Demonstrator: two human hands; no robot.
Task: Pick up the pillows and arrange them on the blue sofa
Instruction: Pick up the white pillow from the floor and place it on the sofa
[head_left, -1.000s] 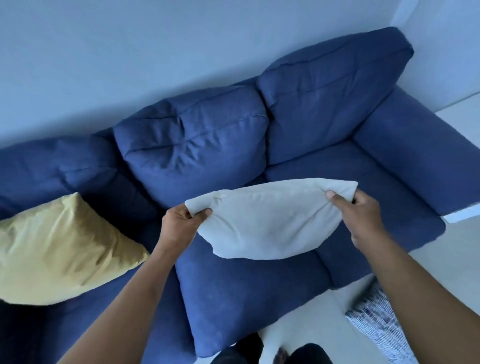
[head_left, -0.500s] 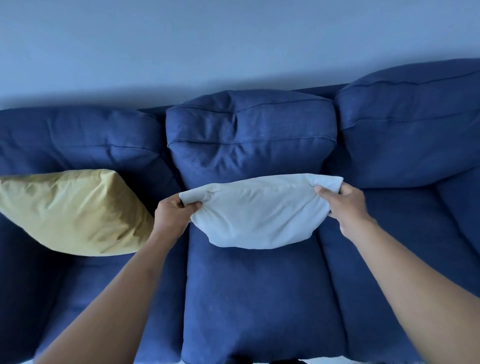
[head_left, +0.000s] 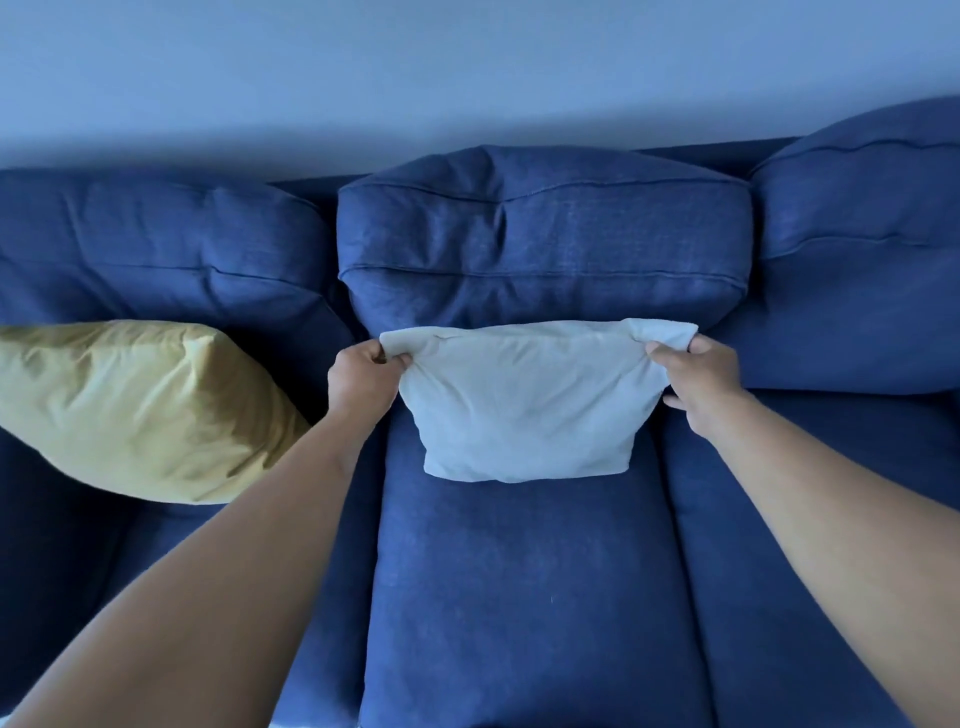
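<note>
A white pillow (head_left: 524, 405) stands upright on the middle seat of the blue sofa (head_left: 519, 597), leaning against the middle back cushion (head_left: 540, 244). My left hand (head_left: 363, 376) pinches its top left corner. My right hand (head_left: 698, 376) grips its top right corner. The pillow's bottom edge rests on the seat. A yellow pillow (head_left: 135, 410) lies tilted on the left seat, against the left back cushion.
The sofa has three back cushions and three seats below a plain pale wall (head_left: 467, 62). The right seat (head_left: 831, 519) and right back cushion (head_left: 862, 249) carry nothing. My forearms reach over the seat fronts.
The view has swung to face the sofa squarely. Both hands have carried the white pillow forward and down until it rests on the middle seat against the back cushion.
</note>
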